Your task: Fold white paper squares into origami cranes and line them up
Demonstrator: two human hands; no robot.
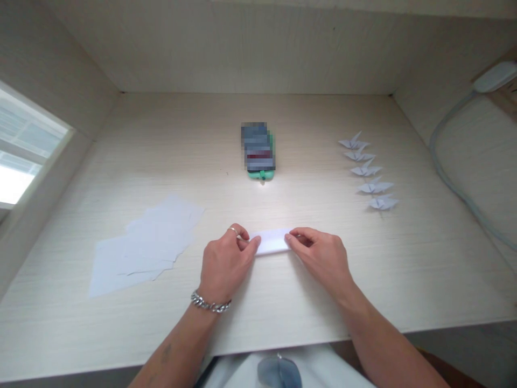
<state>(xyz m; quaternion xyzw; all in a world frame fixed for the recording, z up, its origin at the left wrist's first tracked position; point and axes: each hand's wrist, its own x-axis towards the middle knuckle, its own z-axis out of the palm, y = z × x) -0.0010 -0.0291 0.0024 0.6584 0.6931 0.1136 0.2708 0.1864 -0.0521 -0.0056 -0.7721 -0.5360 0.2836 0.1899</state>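
A small folded strip of white paper (271,242) lies on the pale wooden desk (283,291) in front of me. My left hand (224,261), with a ring and a chain bracelet, pinches the strip's left end with curled fingers. My right hand (321,253) pinches its right end the same way. Both hands rest low on the desk surface, close together, with the paper between them.
A loose stack of white paper sheets (145,245) lies to the left. Several folded paper cranes (367,171) stand in a row at the right. A green-cased phone (258,150) lies further back. A grey cable (452,183) runs along the right wall.
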